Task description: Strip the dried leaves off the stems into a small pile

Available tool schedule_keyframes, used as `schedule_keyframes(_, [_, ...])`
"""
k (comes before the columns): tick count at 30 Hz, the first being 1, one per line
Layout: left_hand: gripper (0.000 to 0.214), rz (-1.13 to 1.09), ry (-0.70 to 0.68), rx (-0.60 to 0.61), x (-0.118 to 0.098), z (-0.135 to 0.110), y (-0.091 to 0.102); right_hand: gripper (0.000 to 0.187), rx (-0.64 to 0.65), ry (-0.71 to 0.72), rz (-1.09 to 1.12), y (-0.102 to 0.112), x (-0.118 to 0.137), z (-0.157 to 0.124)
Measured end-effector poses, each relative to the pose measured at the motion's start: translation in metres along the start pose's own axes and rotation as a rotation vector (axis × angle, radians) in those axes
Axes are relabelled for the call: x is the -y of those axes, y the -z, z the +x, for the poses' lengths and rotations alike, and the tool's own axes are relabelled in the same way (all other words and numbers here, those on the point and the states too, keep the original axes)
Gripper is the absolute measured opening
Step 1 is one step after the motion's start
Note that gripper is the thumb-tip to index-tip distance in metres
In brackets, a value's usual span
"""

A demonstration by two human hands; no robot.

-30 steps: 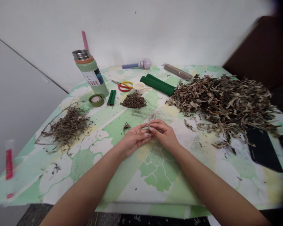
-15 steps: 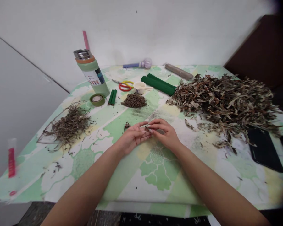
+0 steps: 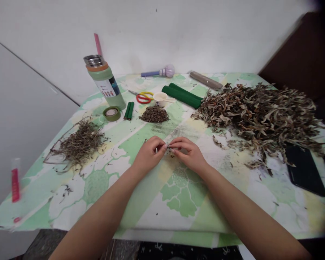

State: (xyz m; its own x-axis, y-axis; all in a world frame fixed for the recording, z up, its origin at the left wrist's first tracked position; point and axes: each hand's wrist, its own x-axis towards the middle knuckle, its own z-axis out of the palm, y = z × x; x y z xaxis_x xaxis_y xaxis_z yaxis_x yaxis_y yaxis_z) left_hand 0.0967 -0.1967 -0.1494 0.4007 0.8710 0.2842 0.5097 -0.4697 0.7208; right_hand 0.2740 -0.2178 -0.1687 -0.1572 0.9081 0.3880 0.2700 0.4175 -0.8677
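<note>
My left hand [image 3: 151, 153] and my right hand [image 3: 187, 151] meet fingertip to fingertip over the middle of the table. Both are closed in a pinch on a small dried leaf piece [image 3: 168, 146], mostly hidden by the fingers. Just beyond them lies a small mound of dark crumbled leaf bits [image 3: 154, 114]. To the right spreads a large heap of dried leaves [image 3: 260, 115], with a few loose ones at its near edge. Left of my hands is a tangle of thin dry stems [image 3: 82, 142].
A green bottle [image 3: 106, 85] stands uncapped at the back left, its lid [image 3: 112, 113] beside it. Scissors [image 3: 144, 97], a white cup [image 3: 160, 97], green rolls [image 3: 181, 95] and short green sticks [image 3: 129, 110] lie behind the mound. A black phone [image 3: 306, 169] rests at the right.
My left hand has turned from palm up with spread fingers to a pinch against my right fingertips. My right hand stays nearly in place.
</note>
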Motion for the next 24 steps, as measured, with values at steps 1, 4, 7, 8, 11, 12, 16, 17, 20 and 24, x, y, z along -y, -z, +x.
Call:
schedule_keyframes(1, [0.020, -0.024, 0.010, -0.003, 0.0009, 0.0004, -0.0011, 0.012, 0.000, -0.005, -0.003, -0.0002, -0.0002, -0.0003])
schedule_keyframes(4, [0.019, -0.154, 0.126, -0.012, 0.0032, 0.0015, -0.0053, 0.011, -0.013, -0.005, -0.019, 0.0004, 0.0001, -0.0002])
schedule_keyframes(7, [0.024, -0.307, 0.328, 0.006, 0.0039, 0.0024, -0.0087, 0.011, -0.023, -0.004, -0.032, 0.0019, 0.0008, 0.0001])
schedule_keyframes(8, [0.025, -0.352, 0.388, 0.017, 0.0036, 0.0027, -0.0094, 0.011, -0.023, -0.003, -0.035, 0.0022, 0.0009, 0.0001])
schedule_keyframes(11, [0.026, -0.469, 0.508, 0.046, 0.0016, 0.0037, -0.0105, 0.012, -0.022, 0.023, -0.041, 0.0026, 0.0010, -0.0003])
schedule_keyframes(12, [0.026, -0.504, 0.538, 0.052, 0.0009, 0.0040, -0.0106, 0.012, -0.023, 0.035, -0.043, 0.0025, 0.0011, -0.0005])
schedule_keyframes(16, [0.027, -0.591, 0.573, 0.117, -0.0004, 0.0041, -0.0100, 0.012, -0.037, 0.024, -0.031, 0.0017, 0.0021, -0.0007])
schedule_keyframes(17, [0.026, -0.573, 0.545, 0.127, -0.0004, 0.0037, -0.0094, 0.012, -0.049, 0.002, -0.012, 0.0014, 0.0021, -0.0005])
schedule_keyframes(20, [0.028, -0.327, 0.307, 0.068, -0.0006, 0.0009, -0.0064, 0.011, -0.091, -0.078, 0.088, 0.0005, 0.0007, -0.0001])
schedule_keyframes(24, [0.040, 0.090, -0.082, 0.048, -0.0025, -0.0040, -0.0015, 0.014, -0.122, -0.202, 0.221, -0.0012, -0.0033, 0.0000])
